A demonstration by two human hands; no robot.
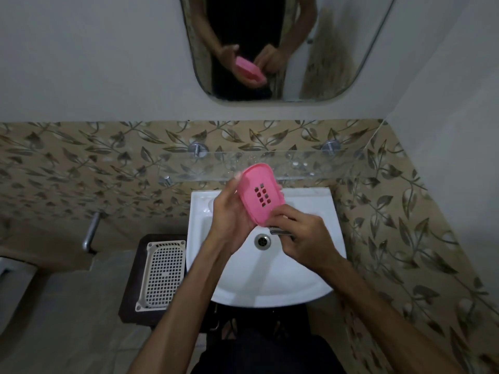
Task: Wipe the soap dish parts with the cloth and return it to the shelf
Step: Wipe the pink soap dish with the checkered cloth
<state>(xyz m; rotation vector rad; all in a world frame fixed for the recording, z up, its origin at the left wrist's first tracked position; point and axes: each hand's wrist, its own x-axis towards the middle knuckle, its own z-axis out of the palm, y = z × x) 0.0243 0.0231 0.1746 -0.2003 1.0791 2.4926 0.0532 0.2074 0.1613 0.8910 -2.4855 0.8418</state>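
- Bathroom basin (318,265) below a glass shelf (297,163).
- Left hand (229,225) cups the pink soap dish (260,195) over the basin, fingers curled behind it.
- Right hand (302,233) pinches its lower edge.
- No cloth visible.
- Risk: slick plastic could slip into the basin.

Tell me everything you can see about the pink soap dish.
The pink soap dish looks like glossy moulded plastic, an oblong with rounded corners and a raised rim. A cluster of small square drain holes pierces its middle. It is held tilted above the white sink, below the glass shelf. The left hand grips one long side; the right hand holds its near end. The mirror reflects it.
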